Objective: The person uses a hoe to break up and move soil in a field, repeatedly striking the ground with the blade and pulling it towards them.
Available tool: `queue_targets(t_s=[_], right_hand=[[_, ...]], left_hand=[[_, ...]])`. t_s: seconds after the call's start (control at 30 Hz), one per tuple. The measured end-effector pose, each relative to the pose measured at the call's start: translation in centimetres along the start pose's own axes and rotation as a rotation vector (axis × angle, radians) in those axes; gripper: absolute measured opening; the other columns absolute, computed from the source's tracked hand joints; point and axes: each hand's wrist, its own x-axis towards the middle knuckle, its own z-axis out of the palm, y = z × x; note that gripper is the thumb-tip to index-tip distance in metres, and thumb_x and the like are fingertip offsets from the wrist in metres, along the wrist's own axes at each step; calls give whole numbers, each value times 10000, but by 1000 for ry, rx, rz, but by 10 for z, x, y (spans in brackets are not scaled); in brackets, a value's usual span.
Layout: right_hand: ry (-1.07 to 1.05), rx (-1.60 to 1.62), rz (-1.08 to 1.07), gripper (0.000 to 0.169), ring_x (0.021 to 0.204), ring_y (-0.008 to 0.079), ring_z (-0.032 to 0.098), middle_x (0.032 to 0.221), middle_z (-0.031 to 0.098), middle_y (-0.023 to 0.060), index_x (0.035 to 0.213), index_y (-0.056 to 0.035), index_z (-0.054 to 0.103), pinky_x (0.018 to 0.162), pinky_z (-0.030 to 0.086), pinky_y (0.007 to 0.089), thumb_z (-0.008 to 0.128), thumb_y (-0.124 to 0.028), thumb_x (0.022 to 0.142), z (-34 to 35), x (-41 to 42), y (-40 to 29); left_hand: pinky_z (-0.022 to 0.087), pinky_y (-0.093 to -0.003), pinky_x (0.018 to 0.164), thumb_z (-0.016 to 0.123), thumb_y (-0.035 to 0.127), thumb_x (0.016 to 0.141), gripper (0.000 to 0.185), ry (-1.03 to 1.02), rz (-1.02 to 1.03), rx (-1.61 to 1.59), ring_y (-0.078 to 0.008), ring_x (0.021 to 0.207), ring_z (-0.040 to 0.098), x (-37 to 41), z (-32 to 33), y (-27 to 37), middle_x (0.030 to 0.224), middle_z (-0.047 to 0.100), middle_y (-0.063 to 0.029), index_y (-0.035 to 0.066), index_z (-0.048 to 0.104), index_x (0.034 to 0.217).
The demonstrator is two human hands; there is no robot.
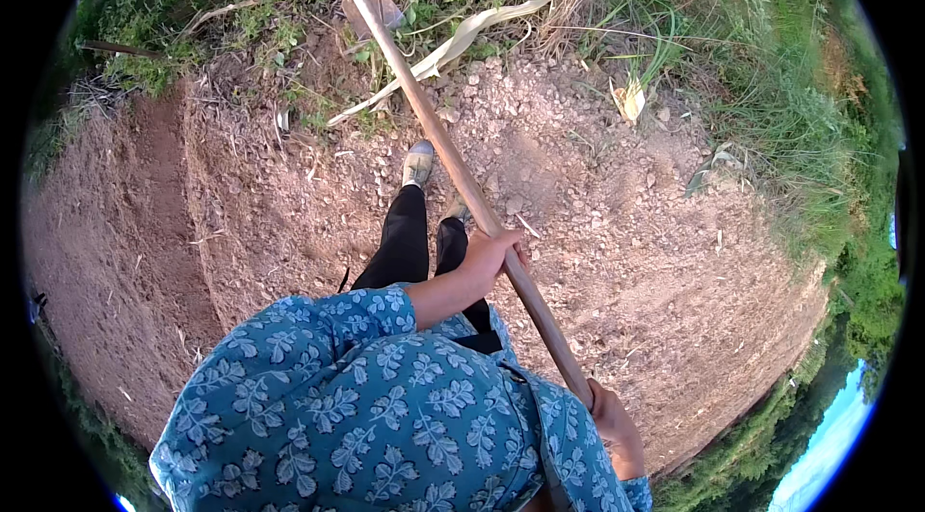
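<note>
A hoe with a long wooden handle [452, 151] runs from the upper middle down to the lower right. My left hand [495, 252] is closed around the middle of the handle, in front of my legs. Lower down, my right hand [613, 414] grips the handle near its rear part, beside my blue leaf-patterned shirt. The metal hoe blade [383, 8] is at the far end, among weeds at the edge of the bare soil; its lower edge is partly hidden. A long dry leaf [462, 41] lies beside the blade and passes beneath the handle.
Loose, stony soil [564, 151] surrounds my shoes [418, 164]. Green weeds and grass [802, 129] border it ahead and at right. A dry corn husk [629, 101] lies by the grass. A shallow furrow [170, 201] runs at left, and a dark stick [119, 48] lies farther out.
</note>
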Motion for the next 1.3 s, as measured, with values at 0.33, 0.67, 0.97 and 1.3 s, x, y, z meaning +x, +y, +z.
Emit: queue_targets(t_s=[0.33,0.67,0.97,1.3], right_hand=[[256,-303,131,237,534,280,565,596,576,90,851,-165,539,494,460,375,594,-283,653,90,-47,88],[457,-154,-243,249,565,332,556,610,564,140,870,-125,486,518,442,424,573,-271,687,104,156,-6],[263,171,-587,356,676,376,547,720,557,220,946,0,456,614,436,427,554,-223,688,60,212,-201],[-93,110,-136,399,765,353,548,793,556,227,937,25,464,700,420,382,573,-242,660,37,102,-150]], left_hand=[[421,-422,537,565,136,719,152,337,-266,-48,-226,504,480,51,-84,-13,552,460,-79,56,454,652],[396,-315,424,568,129,715,182,355,432,121,-174,440,438,45,-54,197,513,420,-50,60,432,615],[394,-316,394,545,71,684,170,458,650,433,-175,401,447,64,-39,312,484,447,-65,22,450,552],[389,-307,399,529,36,663,183,379,123,129,-177,395,433,153,-131,141,462,418,-63,34,422,514]])
